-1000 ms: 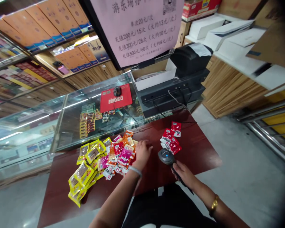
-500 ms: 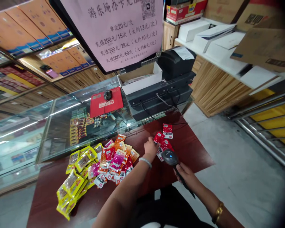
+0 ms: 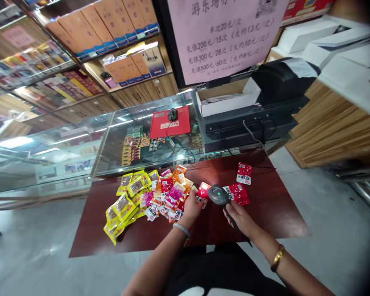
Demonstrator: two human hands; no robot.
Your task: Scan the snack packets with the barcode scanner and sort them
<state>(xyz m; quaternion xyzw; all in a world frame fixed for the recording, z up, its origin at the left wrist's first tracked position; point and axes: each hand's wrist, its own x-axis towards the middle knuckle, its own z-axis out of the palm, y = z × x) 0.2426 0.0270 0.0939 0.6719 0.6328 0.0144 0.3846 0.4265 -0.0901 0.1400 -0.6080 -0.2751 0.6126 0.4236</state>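
Observation:
My left hand (image 3: 193, 206) is closed on a red snack packet (image 3: 204, 190), beside the right edge of a mixed heap. Wrapped round the handle of a dark barcode scanner (image 3: 217, 194), my right hand (image 3: 238, 217) holds its head just right of that packet. A green light shows on the scanner, and a reddish glow falls on the table by the packet. Right of the scanner lie overlapping red packets (image 3: 239, 193), with one more red packet (image 3: 244, 173) farther back. The heap has pink and orange packets (image 3: 175, 195) and yellow packets (image 3: 123, 207).
The packets lie on a dark red tabletop (image 3: 274, 218) against a glass display case (image 3: 111, 158). On the glass are a red mouse pad (image 3: 160, 125) and a black mouse (image 3: 172, 114). A white open box (image 3: 230, 105) and a screen with a pink price sheet (image 3: 225, 45) stand behind.
My left hand has moved to the heap's edge and now holds a red packet there. The scanner's light has turned from blue to green. The camera view has swung left.

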